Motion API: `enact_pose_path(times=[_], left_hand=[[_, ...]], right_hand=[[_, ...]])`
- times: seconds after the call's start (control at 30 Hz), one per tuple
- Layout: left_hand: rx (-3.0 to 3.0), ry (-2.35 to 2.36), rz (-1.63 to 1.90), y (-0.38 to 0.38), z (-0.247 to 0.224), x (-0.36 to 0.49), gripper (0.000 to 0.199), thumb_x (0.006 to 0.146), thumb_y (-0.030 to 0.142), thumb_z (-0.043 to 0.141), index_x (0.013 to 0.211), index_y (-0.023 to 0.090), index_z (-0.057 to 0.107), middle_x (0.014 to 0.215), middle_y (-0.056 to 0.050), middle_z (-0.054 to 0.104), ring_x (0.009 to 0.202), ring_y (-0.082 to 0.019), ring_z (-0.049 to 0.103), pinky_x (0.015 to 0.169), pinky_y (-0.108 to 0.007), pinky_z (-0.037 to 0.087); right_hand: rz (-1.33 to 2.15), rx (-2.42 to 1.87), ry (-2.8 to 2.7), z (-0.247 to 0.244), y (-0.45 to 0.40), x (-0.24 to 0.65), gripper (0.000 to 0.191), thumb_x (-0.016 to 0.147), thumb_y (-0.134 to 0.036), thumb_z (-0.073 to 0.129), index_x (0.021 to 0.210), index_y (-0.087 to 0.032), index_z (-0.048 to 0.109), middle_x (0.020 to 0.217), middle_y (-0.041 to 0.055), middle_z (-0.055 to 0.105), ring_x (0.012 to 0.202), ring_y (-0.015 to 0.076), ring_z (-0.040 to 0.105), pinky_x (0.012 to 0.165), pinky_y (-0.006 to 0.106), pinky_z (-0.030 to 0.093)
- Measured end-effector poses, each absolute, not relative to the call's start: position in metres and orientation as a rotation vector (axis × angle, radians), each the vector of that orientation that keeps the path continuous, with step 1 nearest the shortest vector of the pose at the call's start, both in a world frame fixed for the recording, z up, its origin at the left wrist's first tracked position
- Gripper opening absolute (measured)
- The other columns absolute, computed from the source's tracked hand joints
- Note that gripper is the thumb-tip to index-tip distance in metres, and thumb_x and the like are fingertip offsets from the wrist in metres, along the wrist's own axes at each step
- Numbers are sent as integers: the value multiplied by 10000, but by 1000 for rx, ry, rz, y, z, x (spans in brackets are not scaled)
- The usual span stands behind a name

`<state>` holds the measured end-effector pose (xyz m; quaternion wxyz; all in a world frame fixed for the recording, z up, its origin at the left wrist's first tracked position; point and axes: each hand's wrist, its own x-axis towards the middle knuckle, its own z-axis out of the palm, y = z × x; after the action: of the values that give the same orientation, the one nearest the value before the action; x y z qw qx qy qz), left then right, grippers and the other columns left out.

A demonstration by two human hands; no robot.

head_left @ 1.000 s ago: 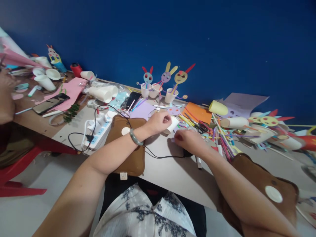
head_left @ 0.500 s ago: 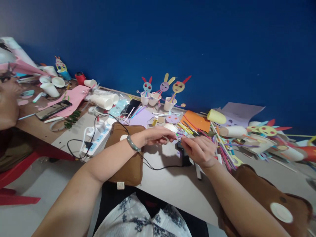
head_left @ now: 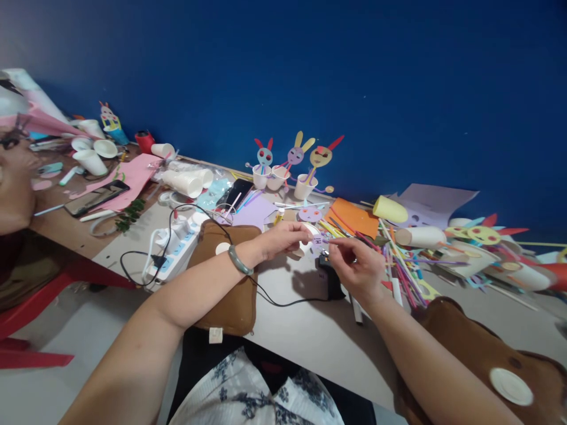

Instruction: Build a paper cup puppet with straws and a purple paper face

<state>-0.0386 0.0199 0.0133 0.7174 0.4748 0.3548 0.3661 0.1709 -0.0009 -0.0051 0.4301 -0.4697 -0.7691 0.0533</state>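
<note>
Between my hands is a small pale purple paper disc (head_left: 318, 241) with "Hi" written on it in dark letters. The fingertips of my left hand (head_left: 283, 241), with a grey-green bangle on the wrist, pinch its left edge. My right hand (head_left: 359, 262) is closed at the fingertips on a thin purple piece (head_left: 326, 241) at the disc's right side; its exact kind is too small to tell. A white paper cup (head_left: 305, 248) stands just behind my left fingers. Under my right hand sits a black device (head_left: 330, 274) with a cable, on the grey table (head_left: 283, 324).
Three paper-cup puppets (head_left: 296, 156) stand by the blue wall. A white power strip (head_left: 177, 251) and brown cushion (head_left: 221, 283) lie left. Coloured sticks (head_left: 405, 271), orange paper (head_left: 354, 217) and another brown cushion (head_left: 478, 354) are right. Another person's arm (head_left: 15, 183) shows far left.
My right hand has turned slightly and drawn back, so the "Hi" disc now shows between my fingertips. My left fingers have closed further and moved a little left.
</note>
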Motion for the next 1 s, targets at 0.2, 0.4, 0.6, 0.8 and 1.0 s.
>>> enact_pose_path(times=[0.2,0.4,0.6,0.8,1.0], left_hand=[[1246,848,945,21,5,-34,205,783,304,703,731,140,591,638,54,509,551,-49,465,530,-192,409],[1550,964,950,22,2,-33,113,784,210,674,728,120,635,717,6,629,614,-69,546,581,-203,433],[1771,1047,948,18,8,-36,80,790,172,653,719,141,636,728,0,665,637,-84,545,622,-214,431],[1906,1112,932,19,4,-38,99,842,238,644,788,156,650,814,-23,695,724,-122,588,692,-245,459],[2124,1373,1010,22,-6,-31,364,912,369,607,1206,155,600,1259,-120,642,1167,-246,570,1015,-368,452]], right_hand=[[747,-1250,-1647,-4,2,162,312,804,-481,761,853,-174,735,658,22,690,559,136,587,556,265,451],[935,-1257,-1651,-6,9,166,388,749,-541,810,825,-166,745,695,37,717,595,141,594,566,265,450],[919,-1306,-1754,-3,9,168,400,758,-564,780,795,-168,739,624,11,666,546,124,530,539,259,407],[776,-1365,-1893,7,7,171,373,803,-552,726,770,-180,734,571,2,639,514,133,522,514,264,402],[578,-1375,-1510,8,30,191,296,765,-479,783,821,-191,741,702,27,709,613,150,587,597,285,452]])
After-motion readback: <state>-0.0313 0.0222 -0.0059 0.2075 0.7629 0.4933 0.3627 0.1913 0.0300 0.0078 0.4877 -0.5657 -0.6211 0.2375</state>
